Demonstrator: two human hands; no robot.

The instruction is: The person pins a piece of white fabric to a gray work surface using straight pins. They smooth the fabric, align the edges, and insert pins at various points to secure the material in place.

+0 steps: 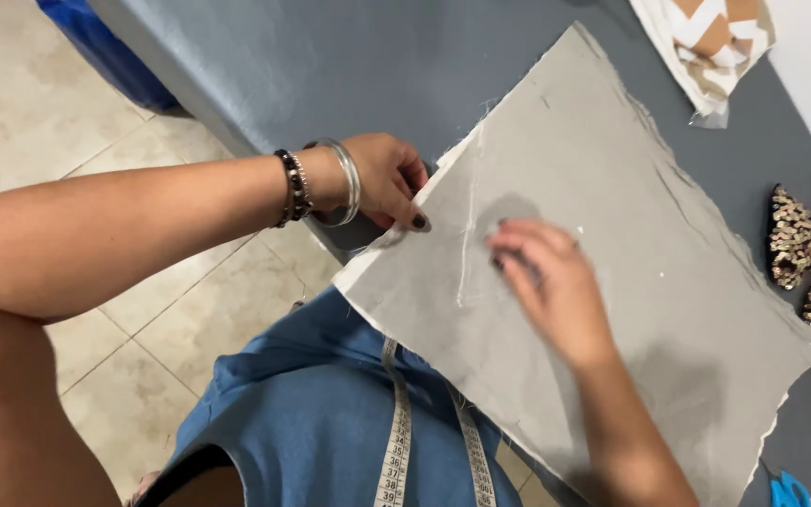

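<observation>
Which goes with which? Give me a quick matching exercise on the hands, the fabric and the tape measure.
1. left hand
2. right hand
3. tape measure
4. grey fabric

a. hangs over the blue garment
b. lies flat on the grey table
c. grips the fabric's edge
d. rests on top of the fabric

Pairs: 1-c, 2-d, 3-a, 4-b

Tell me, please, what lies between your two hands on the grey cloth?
In the head view, only bare grey cloth with a pale crease line lies between left hand and right hand.
</observation>
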